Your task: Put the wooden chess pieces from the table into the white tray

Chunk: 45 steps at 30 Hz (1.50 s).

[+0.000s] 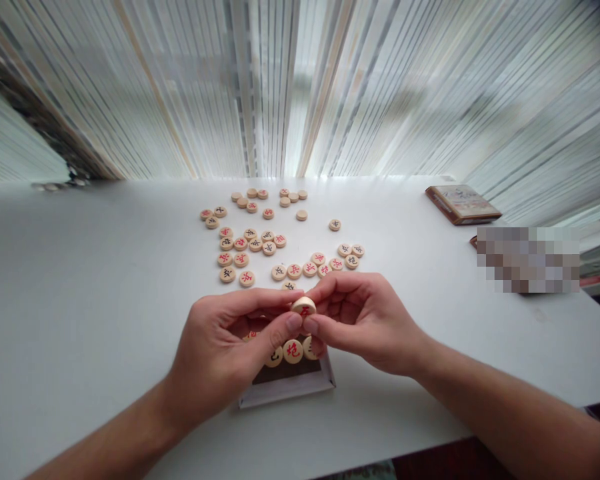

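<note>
A round wooden game piece (304,306) with a red character is pinched between the fingertips of both hands, held just above a small open box (287,387) near the table's front edge. My left hand (225,353) grips it from the left, my right hand (360,317) from the right. Inside the box lie a few more pieces (293,351), partly hidden by my fingers. Several loose pieces (260,243) with red or black characters are scattered on the white table beyond my hands.
The white table (80,267) runs back to a wall of striped vertical blinds. A brown box lid (463,203) lies at the far right, beside a blurred-out patch. The table's front edge is close under my forearms.
</note>
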Tool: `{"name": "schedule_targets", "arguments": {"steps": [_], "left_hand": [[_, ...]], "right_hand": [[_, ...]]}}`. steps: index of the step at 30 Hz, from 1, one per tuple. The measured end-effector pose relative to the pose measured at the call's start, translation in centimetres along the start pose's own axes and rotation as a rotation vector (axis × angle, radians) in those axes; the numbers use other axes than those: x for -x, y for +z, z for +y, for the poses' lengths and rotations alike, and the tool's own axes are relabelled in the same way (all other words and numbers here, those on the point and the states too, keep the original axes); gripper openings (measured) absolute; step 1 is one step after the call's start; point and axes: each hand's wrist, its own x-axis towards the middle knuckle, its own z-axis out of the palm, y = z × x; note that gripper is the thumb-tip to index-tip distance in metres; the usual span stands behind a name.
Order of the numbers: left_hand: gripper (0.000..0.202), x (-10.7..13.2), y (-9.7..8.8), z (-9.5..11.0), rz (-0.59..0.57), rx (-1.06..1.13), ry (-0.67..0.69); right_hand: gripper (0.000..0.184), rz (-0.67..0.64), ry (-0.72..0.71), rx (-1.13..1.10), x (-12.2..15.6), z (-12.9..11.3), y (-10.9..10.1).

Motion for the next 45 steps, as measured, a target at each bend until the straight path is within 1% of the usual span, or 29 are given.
{"name": "schedule_targets", "arguments": {"steps": [3,8,11,14,18,22,28,32,35,37,40,45], "left_hand": [[0.031,0.0,0.04,0.04,-0.007,0.048,-0.024],[0.032,0.02,-0.02,-0.14,0.004,0.124,-0.073],[0.029,0.04,-0.18,-0.24,-0.017,0.105,-0.11],[0.031,0.09,-0.23,-0.24,-0.027,0.093,-0.134],[0.029,0.09,-0.01,-0.32,-0.005,0.09,-0.083],[0.029,0.09,0.07,-0.59,0.042,0.011,-0.017],[0.023,0.18,-0.25,-0.59,0.05,-0.071,0.026],[0.022,0.18,-0.42,-0.53,0.094,-0.163,0.072],[0.025,0.26,-0.39,-0.56,0.124,-0.205,0.106],[0.027,0.33,-0.29,-0.57,0.133,-0.185,0.099],[0.028,0.36,-0.15,-0.55,0.144,-0.109,0.058],[0.03,0.37,-0.22,-0.56,0.147,-0.029,0.023]], "right_hand": [[0.038,0.011,0.004,-0.012,-0.08,0.14,0.09],[0.046,0.041,-0.048,0.007,-0.26,0.22,0.02],[0.044,0.038,-0.036,0.019,-0.26,0.18,-0.03],[0.041,0.029,-0.047,0.046,-0.23,0.14,-0.08],[0.033,0.02,-0.147,0.13,-0.26,0.18,-0.18],[0.023,0.038,-0.285,0.278,-0.18,0.35,-0.32],[0.018,0.048,-0.445,0.443,-0.06,0.52,-0.72],[0.018,0.07,-0.514,0.526,-0.15,0.35,-0.89],[0.018,0.072,-0.511,0.532,-0.16,0.3,-0.87],[0.02,0.085,-0.477,0.499,-0.12,0.33,-0.79],[0.024,0.093,-0.399,0.387,-0.11,0.35,-0.65],[0.029,0.047,-0.251,0.192,-0.33,0.13,-0.57]]}}
